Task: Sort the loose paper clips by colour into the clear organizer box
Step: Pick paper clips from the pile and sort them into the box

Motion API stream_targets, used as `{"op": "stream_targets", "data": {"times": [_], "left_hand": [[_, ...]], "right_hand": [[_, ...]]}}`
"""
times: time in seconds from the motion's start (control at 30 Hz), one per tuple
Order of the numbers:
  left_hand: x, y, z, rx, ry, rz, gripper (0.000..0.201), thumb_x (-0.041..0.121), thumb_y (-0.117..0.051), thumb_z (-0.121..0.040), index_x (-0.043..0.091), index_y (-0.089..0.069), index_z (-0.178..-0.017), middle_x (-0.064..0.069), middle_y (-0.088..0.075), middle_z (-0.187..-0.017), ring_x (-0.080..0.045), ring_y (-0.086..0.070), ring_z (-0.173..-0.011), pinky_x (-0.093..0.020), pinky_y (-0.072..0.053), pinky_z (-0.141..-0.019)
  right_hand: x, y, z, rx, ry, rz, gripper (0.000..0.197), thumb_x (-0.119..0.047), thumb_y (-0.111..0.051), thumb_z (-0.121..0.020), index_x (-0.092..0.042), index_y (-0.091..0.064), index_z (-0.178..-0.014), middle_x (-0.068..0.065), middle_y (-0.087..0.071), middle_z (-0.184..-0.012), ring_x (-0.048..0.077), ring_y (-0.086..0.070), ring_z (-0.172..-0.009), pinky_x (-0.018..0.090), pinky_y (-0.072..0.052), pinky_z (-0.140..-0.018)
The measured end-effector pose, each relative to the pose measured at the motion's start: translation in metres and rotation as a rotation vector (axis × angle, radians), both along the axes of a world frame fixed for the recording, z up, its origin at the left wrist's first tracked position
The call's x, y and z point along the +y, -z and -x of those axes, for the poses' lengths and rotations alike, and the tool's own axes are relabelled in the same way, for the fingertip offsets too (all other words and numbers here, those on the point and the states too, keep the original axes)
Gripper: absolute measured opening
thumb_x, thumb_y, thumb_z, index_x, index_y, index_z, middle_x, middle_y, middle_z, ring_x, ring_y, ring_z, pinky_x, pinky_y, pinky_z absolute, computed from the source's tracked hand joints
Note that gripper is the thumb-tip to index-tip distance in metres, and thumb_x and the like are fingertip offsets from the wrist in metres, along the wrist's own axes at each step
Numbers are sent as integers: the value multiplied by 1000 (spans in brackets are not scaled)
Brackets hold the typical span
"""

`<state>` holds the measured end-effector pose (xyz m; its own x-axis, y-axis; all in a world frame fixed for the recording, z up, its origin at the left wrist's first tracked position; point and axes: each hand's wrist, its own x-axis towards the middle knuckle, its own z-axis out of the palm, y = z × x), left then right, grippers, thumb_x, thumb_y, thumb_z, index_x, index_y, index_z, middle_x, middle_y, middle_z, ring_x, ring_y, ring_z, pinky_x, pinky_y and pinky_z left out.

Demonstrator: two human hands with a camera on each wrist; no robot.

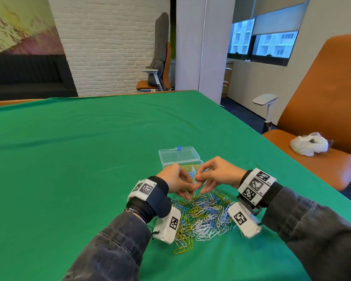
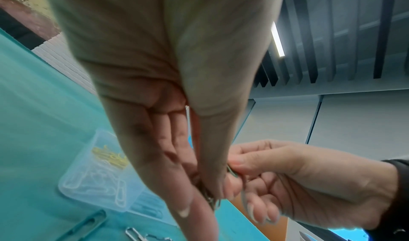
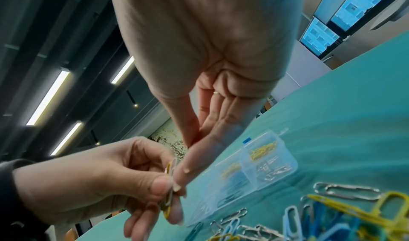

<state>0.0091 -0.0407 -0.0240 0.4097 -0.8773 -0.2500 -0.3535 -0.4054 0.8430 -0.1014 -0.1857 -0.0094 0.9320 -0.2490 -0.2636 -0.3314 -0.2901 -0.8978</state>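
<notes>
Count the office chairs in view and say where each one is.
2. One orange chair stands close at the table's right edge, a white bag on its seat. Another chair stands far back by the brick wall. Others may be hidden.

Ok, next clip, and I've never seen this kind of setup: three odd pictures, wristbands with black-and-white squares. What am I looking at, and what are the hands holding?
No machine here: a person works with bare hands, wearing three cameras. The wide picture comes from a camera on the head; the other two come from cameras strapped under each wrist, looking along the palm to the fingers. The patterned squares are markers on the wrist straps.

On the green tablecloth lies a pile of loose paper clips in yellow, blue, white and green. Behind it stands the clear organizer box, lid open, with some yellow and silvery clips already inside.

The left hand pinches a small bunch of clips, and the right hand meets it with fingertips on the same bunch, apparently picking one out.
</notes>
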Motion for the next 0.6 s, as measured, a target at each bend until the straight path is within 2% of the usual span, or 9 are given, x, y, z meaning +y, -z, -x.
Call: {"op": "stream_targets", "data": {"times": [0.13, 0.27, 0.43, 0.6], "left_hand": [[2, -2, -4, 2, 23, -19, 11, 10, -70, -87, 5, -62, -81, -12, -72, -83, -14, -69, -59, -20, -55, -57], [10, -6, -12, 1, 41, -74, 10, 10, -68, -88, 1, -65, -89, -14, -71, -86, -11, -69, -60, -17, -54, -55], [34, -16, -40, -8, -74, -103, 19, 10, -69, -87, -5, -67, -97, -10, -72, -81, -11, -69, -61, -17, -55, -56], [47, -18, -54, -5, -165, -76, 9, 11, -71, -85, 4, -68, -88, -7, -73, -78, -11, -69, -60, -18, -56, -56]], "right_hand": [[-8, 3, 0, -41, 23, 24, 5, -7, -64, -90, -2, -64, -87, 12, -72, -76, 18, -69, -59, 22, -57, -56], [-20, 5, -3, -39, 44, 92, 5, 0, -65, -87, -3, -62, -86, 9, -72, -73, 14, -67, -57, 21, -54, -52], [-32, 0, -14, -1, 71, 440, 4, -12, -71, -85, -12, -67, -83, -1, -70, -70, 9, -65, -61, 18, -50, -49], [-37, -5, -28, 11, 149, 640, 7, -19, -72, -84, -16, -69, -80, -5, -63, -67, 6, -58, -60, 13, -42, -43]]}}
